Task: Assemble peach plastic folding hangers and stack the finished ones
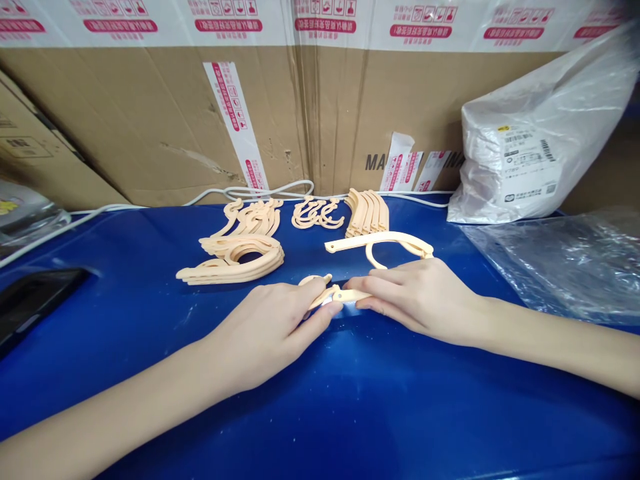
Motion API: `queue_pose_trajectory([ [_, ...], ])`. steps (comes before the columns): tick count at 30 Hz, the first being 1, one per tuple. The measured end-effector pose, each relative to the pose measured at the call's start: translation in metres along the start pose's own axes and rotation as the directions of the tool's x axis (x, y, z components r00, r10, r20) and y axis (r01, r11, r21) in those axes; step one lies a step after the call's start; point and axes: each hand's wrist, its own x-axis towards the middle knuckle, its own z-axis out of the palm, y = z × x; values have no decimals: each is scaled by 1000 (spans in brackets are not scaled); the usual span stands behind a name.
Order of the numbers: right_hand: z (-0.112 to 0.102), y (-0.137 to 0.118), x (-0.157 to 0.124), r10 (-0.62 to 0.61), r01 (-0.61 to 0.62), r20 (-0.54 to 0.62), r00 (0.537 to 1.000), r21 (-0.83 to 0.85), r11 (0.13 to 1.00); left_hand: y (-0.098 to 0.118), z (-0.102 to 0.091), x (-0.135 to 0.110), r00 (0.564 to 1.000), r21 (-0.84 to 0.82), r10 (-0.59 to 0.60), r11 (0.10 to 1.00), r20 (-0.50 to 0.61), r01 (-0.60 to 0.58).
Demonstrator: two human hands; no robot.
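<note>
My left hand (273, 327) and my right hand (420, 297) meet at the middle of the blue table (350, 400), both pinched on one small peach plastic hanger part (334, 293). My left thumb and fingers close on its left end, and my right fingers press its right end. Just beyond my right hand lies an assembled peach hanger arm (380, 243). Further back sit a stack of curved hanger arms (235, 257), a cluster of small hooks (317, 213) and a row of arms (367, 212) standing on edge.
Large cardboard boxes (300, 113) wall off the back. A white plastic bag (530, 147) and clear plastic sheeting (565, 260) lie at the right. A black phone (30, 300) rests at the left edge, and a white cable (150, 203) runs along the back.
</note>
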Motion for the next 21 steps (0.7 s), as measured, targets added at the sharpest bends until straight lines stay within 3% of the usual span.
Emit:
queue_pose_trajectory([
  [4, 0, 0, 0, 6, -6, 0, 1000, 38, 999, 0, 2, -1, 998, 138, 55, 989, -23, -52],
  [9, -1, 0, -1, 31, -38, 46, 998, 147, 988, -2, 7, 0, 979, 395, 182, 909, -97, -130],
  [13, -2, 1, -2, 63, -76, 73, 995, 190, 979, -6, 8, 0, 918, 558, 352, 805, -181, -199],
  [19, -3, 0, -1, 97, -134, 145, 985, 269, 954, -10, 6, 1, 832, 797, 536, 560, -141, -226],
  [21, -4, 0, -1, 97, -144, 161, 982, 311, 939, -11, 5, 1, 798, 829, 582, 516, -156, -214],
])
